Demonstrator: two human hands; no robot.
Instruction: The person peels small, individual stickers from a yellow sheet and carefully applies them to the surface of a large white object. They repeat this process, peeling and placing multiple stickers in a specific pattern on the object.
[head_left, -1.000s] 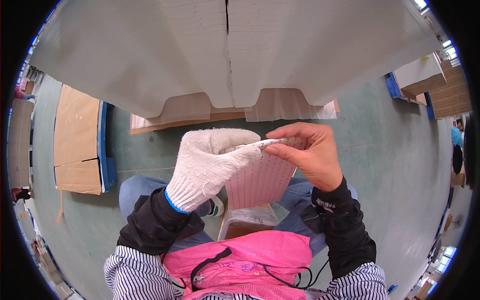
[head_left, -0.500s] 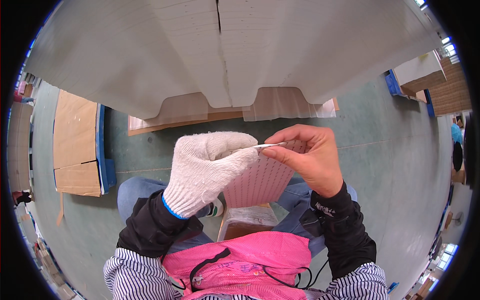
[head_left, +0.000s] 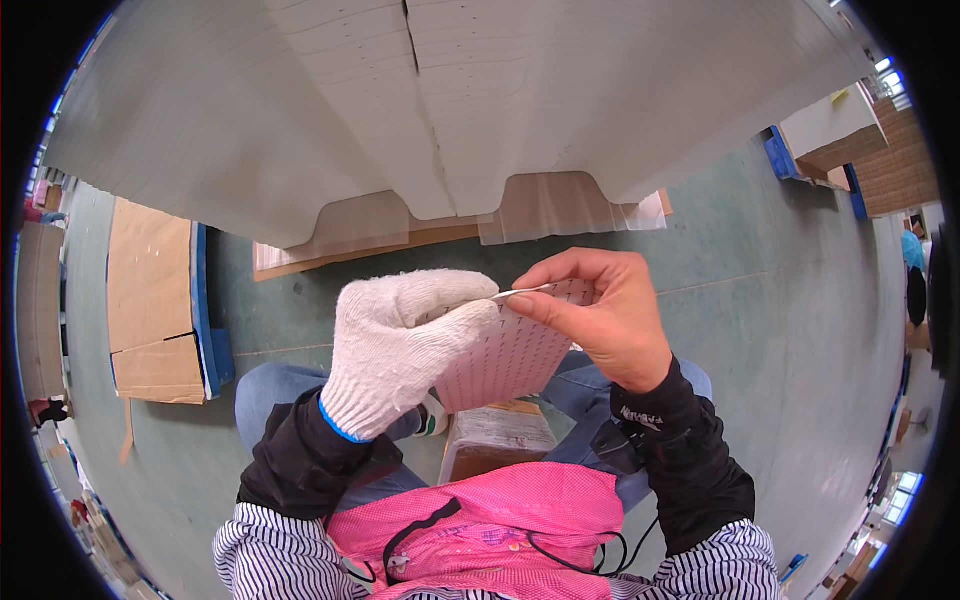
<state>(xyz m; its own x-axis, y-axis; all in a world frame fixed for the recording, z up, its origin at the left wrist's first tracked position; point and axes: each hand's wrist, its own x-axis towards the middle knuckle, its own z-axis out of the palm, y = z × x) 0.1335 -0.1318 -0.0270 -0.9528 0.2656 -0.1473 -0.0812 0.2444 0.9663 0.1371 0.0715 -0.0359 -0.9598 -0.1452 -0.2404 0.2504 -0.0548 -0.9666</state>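
A flat, pale-pink paper sheet with rows of small dark marks (head_left: 505,362) is hanging between the hands, above a plastic-wrapped brown box (head_left: 500,435). The white-knit-gloved left hand (head_left: 385,345) and bare right hand (head_left: 612,322) are both pinching its upper edge between thumb and fingers. Keeping both pinches light and level is probably best for avoiding creases. Beyond, a tall grey-white layered stack (head_left: 300,120) is standing.

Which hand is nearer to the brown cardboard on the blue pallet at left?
Left. The gloved left hand is right of the cardboard, apart from it; the bare right hand is farther right.
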